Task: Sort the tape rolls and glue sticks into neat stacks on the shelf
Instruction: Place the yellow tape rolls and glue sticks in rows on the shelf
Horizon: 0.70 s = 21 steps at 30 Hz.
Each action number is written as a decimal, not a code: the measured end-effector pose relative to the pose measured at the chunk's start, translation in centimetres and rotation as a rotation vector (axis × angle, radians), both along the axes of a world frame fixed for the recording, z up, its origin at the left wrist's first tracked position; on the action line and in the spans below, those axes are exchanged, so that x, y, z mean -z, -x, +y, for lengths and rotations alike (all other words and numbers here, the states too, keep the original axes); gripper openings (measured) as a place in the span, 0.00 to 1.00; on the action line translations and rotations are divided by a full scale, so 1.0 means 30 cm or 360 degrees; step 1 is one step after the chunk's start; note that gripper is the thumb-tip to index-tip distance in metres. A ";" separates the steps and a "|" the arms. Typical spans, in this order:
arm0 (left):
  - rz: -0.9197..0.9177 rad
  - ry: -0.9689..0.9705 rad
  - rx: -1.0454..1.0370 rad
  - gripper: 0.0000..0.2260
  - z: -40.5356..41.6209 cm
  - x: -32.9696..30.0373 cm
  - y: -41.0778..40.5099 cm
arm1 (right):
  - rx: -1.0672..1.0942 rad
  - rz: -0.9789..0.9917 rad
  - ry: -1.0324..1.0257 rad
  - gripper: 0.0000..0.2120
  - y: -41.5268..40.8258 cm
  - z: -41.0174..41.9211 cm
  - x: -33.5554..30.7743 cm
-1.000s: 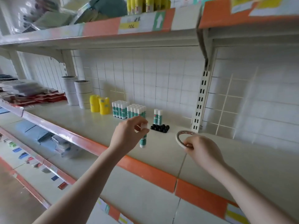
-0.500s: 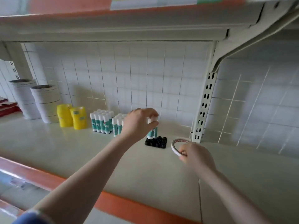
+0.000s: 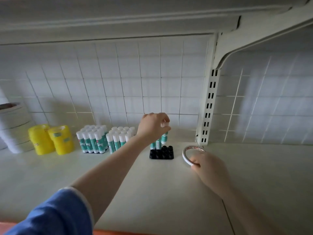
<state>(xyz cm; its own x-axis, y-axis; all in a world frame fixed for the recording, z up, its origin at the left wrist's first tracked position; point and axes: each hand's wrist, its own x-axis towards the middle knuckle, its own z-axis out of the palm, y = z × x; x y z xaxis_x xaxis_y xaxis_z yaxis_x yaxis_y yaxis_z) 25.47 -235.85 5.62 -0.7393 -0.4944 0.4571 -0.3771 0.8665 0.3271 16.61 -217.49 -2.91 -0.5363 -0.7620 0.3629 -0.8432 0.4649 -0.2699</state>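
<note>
My left hand [image 3: 153,127] pinches the white cap of a green-and-white glue stick [image 3: 164,138], held upright just above a black holder tray [image 3: 162,153] at the back of the shelf. Other glue sticks stand in that tray, partly hidden behind my hand. My right hand [image 3: 209,168] grips a thin white tape roll [image 3: 187,154], tilted on edge over the shelf to the right of the tray. Two full blocks of glue sticks [image 3: 105,139] stand to the left.
Two yellow tape packs [image 3: 51,139] and tall stacks of white tape rolls [image 3: 12,126] stand at the far left. A slotted upright bracket [image 3: 209,107] rises at the back right. A tiled wall backs the shelf [image 3: 152,192]; an upper shelf hangs overhead.
My left hand has carried the glue stick from the shelf's front back to the black tray. The view has moved closer under the upper shelf. The right hand still holds the tape roll.
</note>
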 end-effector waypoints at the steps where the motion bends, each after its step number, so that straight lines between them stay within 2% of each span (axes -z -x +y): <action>1: -0.0003 -0.0012 -0.0005 0.10 -0.007 0.010 0.007 | 0.0001 -0.0002 0.0010 0.04 0.000 -0.001 0.002; 6: -0.0076 -0.0031 -0.0004 0.10 -0.030 0.046 0.021 | 0.0040 -0.0023 0.0012 0.01 -0.002 -0.004 0.001; 16: -0.0091 -0.0142 -0.0008 0.09 -0.045 0.048 0.030 | -0.0004 0.0005 -0.0035 0.05 -0.006 -0.002 -0.010; 21: -0.0196 -0.0170 0.0016 0.08 -0.044 0.041 0.035 | -0.0035 0.0023 -0.0031 0.03 0.002 -0.004 -0.005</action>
<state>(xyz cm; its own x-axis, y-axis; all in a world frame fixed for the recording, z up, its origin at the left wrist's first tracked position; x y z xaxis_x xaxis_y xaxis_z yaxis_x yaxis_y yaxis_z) 24.42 -237.16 4.39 -0.7918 -0.5276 0.3077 -0.4114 0.8331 0.3696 16.54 -217.63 -2.76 -0.5140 -0.7806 0.3556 -0.8571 0.4512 -0.2485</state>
